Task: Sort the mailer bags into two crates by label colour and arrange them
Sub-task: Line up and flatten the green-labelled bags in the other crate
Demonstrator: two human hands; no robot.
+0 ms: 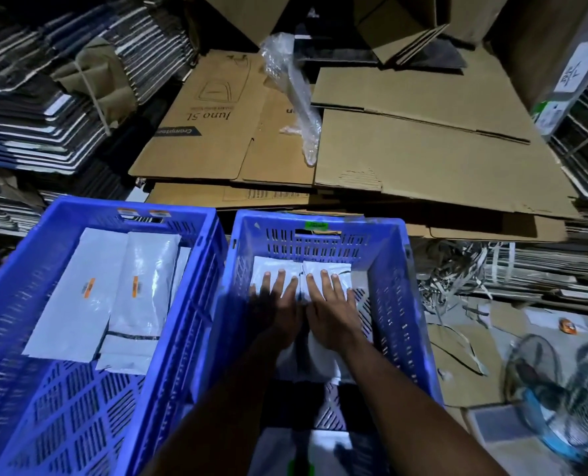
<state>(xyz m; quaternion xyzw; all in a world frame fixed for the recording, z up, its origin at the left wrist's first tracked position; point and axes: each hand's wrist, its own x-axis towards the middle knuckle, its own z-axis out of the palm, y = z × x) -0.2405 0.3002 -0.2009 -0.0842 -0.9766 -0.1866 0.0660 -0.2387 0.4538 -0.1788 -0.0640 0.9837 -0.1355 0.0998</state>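
Two blue slatted crates stand side by side. The left crate (62, 214) carries orange tags on its far rim and holds white mailer bags (79, 293) with orange labels, lying flat. The right crate (389, 255) carries a green tag on its far rim and holds white mailer bags (334, 269). My left hand (277, 304) and my right hand (327, 304) lie side by side inside the right crate, fingers straight and spread, pressing flat on those bags. The hands hide the bags' labels. More white mailer bags (327, 444) show at the near end of that crate.
Flattened cardboard boxes (423, 159) are piled behind the crates, with a clear plastic wrap (296, 97) on top. Stacks of folded dark packaging (45, 108) fill the left side. A blue floor fan (557, 389) and loose strapping lie at the right.
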